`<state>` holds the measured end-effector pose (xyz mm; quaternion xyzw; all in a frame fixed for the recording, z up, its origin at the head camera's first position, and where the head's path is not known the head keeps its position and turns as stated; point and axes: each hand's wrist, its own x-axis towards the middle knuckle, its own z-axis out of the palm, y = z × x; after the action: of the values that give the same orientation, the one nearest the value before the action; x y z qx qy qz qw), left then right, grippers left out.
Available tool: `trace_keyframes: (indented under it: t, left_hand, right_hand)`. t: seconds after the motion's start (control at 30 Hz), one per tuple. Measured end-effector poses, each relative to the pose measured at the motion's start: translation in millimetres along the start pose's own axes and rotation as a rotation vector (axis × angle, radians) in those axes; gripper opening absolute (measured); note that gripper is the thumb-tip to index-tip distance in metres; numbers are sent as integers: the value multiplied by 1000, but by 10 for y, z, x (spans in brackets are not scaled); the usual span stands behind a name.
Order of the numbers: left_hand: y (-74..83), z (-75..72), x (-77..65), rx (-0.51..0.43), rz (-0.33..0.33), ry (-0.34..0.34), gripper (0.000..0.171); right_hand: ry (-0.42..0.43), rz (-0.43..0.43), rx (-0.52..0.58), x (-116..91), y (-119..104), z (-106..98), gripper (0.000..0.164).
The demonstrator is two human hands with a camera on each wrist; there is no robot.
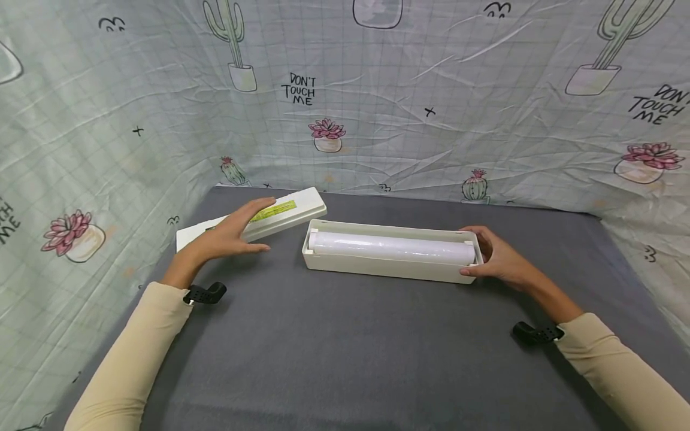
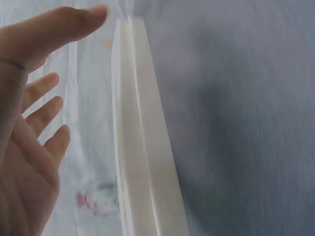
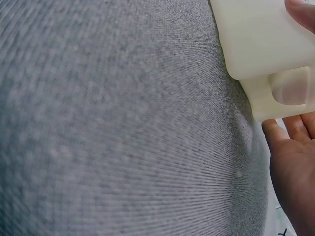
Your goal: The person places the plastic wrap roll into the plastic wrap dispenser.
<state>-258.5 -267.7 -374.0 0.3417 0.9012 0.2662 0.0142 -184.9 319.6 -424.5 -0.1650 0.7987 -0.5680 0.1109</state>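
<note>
A long white dispenser box (image 1: 377, 266) stands uncovered on the table, and inside it lies a shiny white roll (image 1: 388, 246) that looks like cling film. My right hand (image 1: 498, 257) grips the box's right end, thumb at the front and fingers behind; the right wrist view shows the box's end wall (image 3: 266, 39) close up. Further left lies the white lid (image 1: 299, 209), slanted, with a yellow-green label. Over it hovers my left hand (image 1: 229, 233), thumb and fingers spread and nothing held. The left wrist view shows a gap between this hand and the lid (image 2: 142, 128).
Dark grey cloth covers the table (image 1: 345, 353). A pale curtain (image 1: 377, 108) printed with cacti and lettering hangs behind the table and along its sides. The lid's right end lies near the box's left end. A black band (image 1: 207, 293) sits on the left wrist.
</note>
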Motion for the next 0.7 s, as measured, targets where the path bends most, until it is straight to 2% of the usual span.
trace_keyframes:
  t: [0.17,0.47,0.57,0.7]
  left_hand:
    - [-149,-113,-158,108,17,36,85]
    - [-417,-199,-362,228,10,64,76]
    - [-511,-224,-428,258,9,85,75]
    - [-605,-276,-510,245,-39,90,77]
  right_hand:
    - [-10,-7,-3,-7,5,-10,85]
    - [-14,-5,-3,-8,12,-1,84]
    - [-18,-4,-2,-8,6,-1,84]
    - [-24,-6,0,-11,0,3,83]
